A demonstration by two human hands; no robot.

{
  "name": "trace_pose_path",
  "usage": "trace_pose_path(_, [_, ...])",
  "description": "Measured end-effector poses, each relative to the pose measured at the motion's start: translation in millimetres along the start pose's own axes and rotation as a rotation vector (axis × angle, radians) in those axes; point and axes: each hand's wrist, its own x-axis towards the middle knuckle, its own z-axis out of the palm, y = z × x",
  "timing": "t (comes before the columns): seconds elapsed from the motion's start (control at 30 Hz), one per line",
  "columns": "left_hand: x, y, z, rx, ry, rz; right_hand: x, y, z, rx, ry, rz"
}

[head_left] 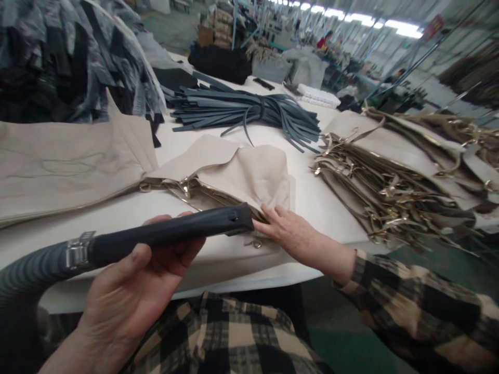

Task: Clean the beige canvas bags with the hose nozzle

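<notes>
Gripping a black nozzle [175, 227] aimed at 3 o'clock with the left hand [130, 291]; beige bag [253, 171] lies at 12, running roughly 10-to-4; right hand's [294, 234] nearer, touching its edge, can't tell if pinching.

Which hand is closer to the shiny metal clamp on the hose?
Left. The left hand holds the black nozzle just past the metal clamp; the right hand is farther off, by the nozzle's tip, touching the beige piece.

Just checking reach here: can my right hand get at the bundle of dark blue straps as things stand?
Probably yes: the strap bundle lies uncovered just beyond the beige bag. Your right hand would likely have to leave that bag and reach past it.
</notes>
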Motion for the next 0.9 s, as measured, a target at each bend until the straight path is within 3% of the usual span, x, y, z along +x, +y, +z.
trace_pose_path(0.1, [-3.2,-1.4,-1.2,-0.009,-0.008,-0.004,2.5,0.2,-4.0,0.068,-0.119,0.051])
trace_pose_path(0.23, [-6.8,-2.4,-3.4,-0.025,-0.014,-0.020,2.9,17.2,8.4,0.156,-0.134,0.202])
trace_pose_path(0.37, [-7.1,-3.1,-4.7,-0.056,0.002,-0.040,7.4,37.0,27.6,0.365,0.033,0.445])
trace_pose_path(0.5, [-2.5,-4.3,2.9,-0.081,-0.007,-0.058,13.3,40.4,32.6,0.931,0.240,0.728])
trace_pose_path(0.6, [4.9,-9.3,16.5,-0.110,-0.119,-0.066,16.1,30.5,28.1,1.154,0.287,0.717])
trace_pose_path(0.73, [14.9,-25.0,31.2,-0.100,-0.255,-0.077,18.4,15.6,23.5,0.991,0.276,0.588])
trace_pose_path(0.8, [16.9,-34.2,31.4,-0.076,-0.241,-0.099,19.8,12.9,23.7,1.045,0.304,0.596])
trace_pose_path(0.9, [15.4,-44.2,25.0,-0.042,-0.169,-0.136,21.8,13.1,25.2,1.314,0.364,0.700])
